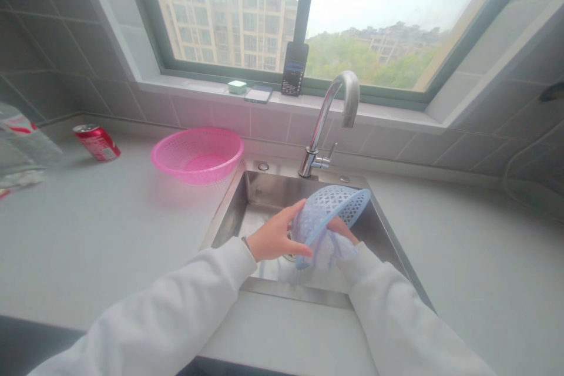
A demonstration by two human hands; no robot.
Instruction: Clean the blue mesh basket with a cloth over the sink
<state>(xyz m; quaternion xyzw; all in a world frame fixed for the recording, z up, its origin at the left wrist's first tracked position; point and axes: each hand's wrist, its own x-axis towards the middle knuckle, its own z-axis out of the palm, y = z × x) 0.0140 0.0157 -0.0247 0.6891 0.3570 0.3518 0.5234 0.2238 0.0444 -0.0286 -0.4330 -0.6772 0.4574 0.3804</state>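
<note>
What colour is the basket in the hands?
The basket is pale blue, best seen in the head view.

One left grip (275, 234) and one right grip (342, 229) hold one blue plastic colander (330, 214) above one steel sink (273, 191). The worktop (110, 235) carries one pink basket (197, 154), one red can (96, 142) and one faucet (328, 129). The windowsill (198, 87) carries one flat phone (258, 94), one upright phone (294, 69) and one small box (237, 87).

On my feed, the blue plastic basket (330, 211) hid much of the right hand (342, 229), and the left hand (275, 236) partly covered the sink drain (289, 256). The plastic bag (22, 141) ran off the countertop's (97, 235) left edge, and the upright phone's (294, 69) screen was too small to read.
</note>
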